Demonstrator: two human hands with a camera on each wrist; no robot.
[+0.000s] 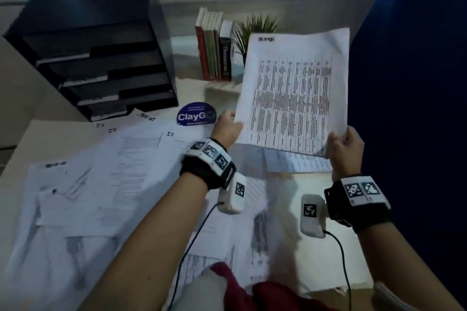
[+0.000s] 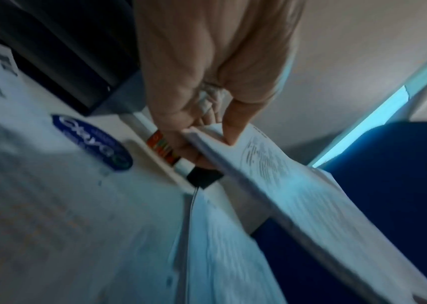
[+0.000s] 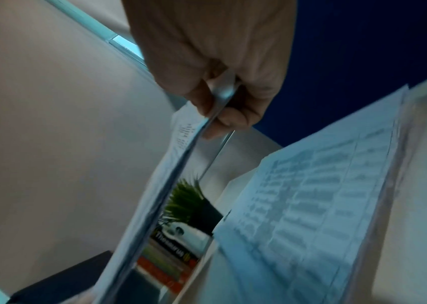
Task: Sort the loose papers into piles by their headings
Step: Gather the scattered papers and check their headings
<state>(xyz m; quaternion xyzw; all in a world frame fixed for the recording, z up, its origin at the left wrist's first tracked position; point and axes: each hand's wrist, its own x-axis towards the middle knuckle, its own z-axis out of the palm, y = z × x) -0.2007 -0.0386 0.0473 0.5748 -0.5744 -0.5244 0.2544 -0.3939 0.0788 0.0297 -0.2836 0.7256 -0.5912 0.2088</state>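
A thin stack of printed sheets (image 1: 293, 93) with a dense table and a short bold heading at its top left is held up above the desk. My left hand (image 1: 227, 126) pinches its lower left edge; in the left wrist view the thumb presses on top of the sheets (image 2: 272, 164). At the lower right corner my right hand (image 1: 345, 146) grips the same stack, fingers curled round the paper edge (image 3: 181, 148). Many loose papers (image 1: 106, 179) with blurred headings lie overlapping across the desk. One tabled sheet (image 1: 298, 163) lies flat under the raised stack.
A black multi-tier paper tray (image 1: 101, 58) stands at the back left. Upright books (image 1: 214, 50) and a small green plant (image 1: 255, 28) sit at the back centre. A blue round ClayGo sticker (image 1: 195, 114) is on the desk. A dark blue partition (image 1: 409, 108) bounds the right side.
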